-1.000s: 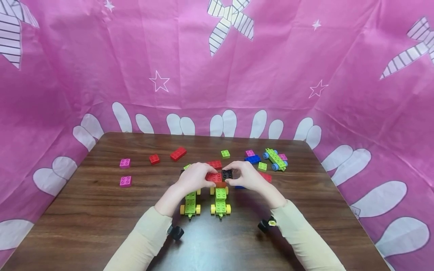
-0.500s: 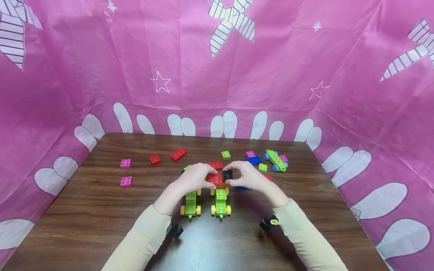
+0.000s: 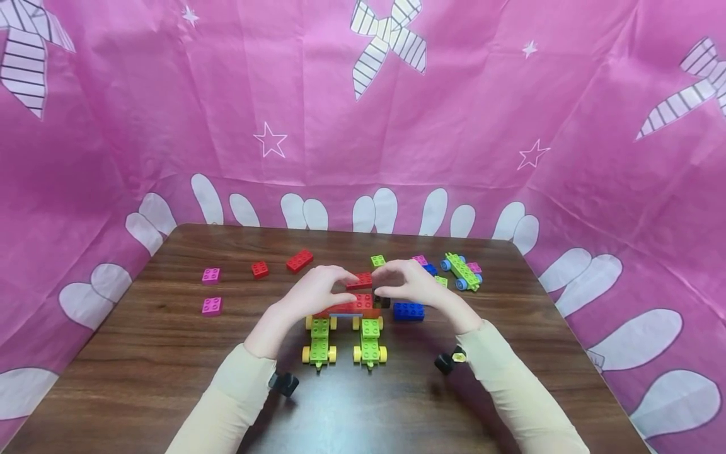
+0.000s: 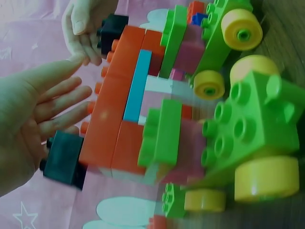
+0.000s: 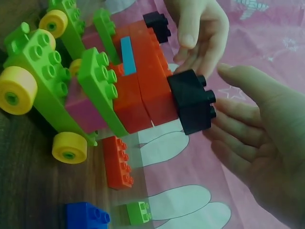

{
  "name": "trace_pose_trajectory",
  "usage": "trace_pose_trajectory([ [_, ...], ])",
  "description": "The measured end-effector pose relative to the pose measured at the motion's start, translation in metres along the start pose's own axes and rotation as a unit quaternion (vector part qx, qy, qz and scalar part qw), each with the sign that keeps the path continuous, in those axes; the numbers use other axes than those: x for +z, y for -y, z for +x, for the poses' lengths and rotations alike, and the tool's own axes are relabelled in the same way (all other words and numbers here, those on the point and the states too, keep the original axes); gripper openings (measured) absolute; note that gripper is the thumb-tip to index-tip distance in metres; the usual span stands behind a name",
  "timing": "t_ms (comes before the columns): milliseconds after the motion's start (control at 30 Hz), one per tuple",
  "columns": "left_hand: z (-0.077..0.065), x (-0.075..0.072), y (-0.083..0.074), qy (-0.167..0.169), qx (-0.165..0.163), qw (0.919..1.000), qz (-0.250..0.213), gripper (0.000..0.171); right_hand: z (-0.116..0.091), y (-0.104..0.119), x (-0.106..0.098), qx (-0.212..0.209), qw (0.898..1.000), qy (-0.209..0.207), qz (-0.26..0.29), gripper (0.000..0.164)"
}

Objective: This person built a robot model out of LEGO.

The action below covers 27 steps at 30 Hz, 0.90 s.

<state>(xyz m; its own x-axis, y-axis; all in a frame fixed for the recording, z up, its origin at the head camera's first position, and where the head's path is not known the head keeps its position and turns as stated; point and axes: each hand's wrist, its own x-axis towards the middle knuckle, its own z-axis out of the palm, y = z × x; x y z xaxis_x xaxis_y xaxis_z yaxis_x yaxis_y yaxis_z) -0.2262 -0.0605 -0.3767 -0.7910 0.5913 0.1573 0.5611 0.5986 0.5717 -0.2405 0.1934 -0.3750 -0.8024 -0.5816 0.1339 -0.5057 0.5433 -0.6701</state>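
Observation:
A bridge of red bricks [image 4: 112, 105] spans two lime-green wheeled bases [image 3: 319, 343] with yellow wheels. Lime and pink bricks support it, a blue strip [image 4: 138, 86] shows in its side, and a black brick [image 4: 64, 157] tops each end. My left hand [image 3: 317, 290] hovers around the left end, fingers extended and thumb apart; the head view hides that end's black brick behind it. Close to the right end's black brick [image 5: 193, 102] is my right hand [image 3: 411, 280], its fingers loosely extended. Neither hand pinches a brick; whether fingertips touch one is unclear.
Right of the build lies a blue brick [image 3: 408, 311]. A lime base with blue wheels [image 3: 462, 271] sits at the back right among small bricks. Two pink bricks [image 3: 212, 306] lie at left, and red bricks [image 3: 299, 260] are behind. A pink cloth [image 3: 454, 126] hangs behind the table.
Both hands have loosened from the red bridge and risen slightly, the left one shifting a little left. More of the bridge, its blue strip and the blue brick at right now show.

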Motion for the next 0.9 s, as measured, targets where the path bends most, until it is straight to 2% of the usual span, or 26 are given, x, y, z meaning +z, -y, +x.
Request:
trace_pose_trajectory([
  [200,-0.008,-0.007,0.012,-0.018,-0.004,0.9992,-0.035,0.039,0.014,-0.015,-0.005,0.014,0.998,-0.055,0.016,0.028],
  [433,-0.018,-0.009,0.023,-0.004,-0.023,0.9991,-0.036,0.048,0.034,-0.043,-0.011,0.047,0.995,-0.09,0.023,0.029],
  [667,-0.022,-0.005,0.031,0.003,-0.029,0.9993,-0.021,0.051,0.051,-0.07,-0.009,0.072,0.993,-0.095,0.026,0.034],
  [900,-0.023,-0.002,0.034,0.017,-0.036,0.9991,-0.018,0.05,0.064,-0.091,-0.003,0.081,0.994,-0.071,0.011,0.038],
])
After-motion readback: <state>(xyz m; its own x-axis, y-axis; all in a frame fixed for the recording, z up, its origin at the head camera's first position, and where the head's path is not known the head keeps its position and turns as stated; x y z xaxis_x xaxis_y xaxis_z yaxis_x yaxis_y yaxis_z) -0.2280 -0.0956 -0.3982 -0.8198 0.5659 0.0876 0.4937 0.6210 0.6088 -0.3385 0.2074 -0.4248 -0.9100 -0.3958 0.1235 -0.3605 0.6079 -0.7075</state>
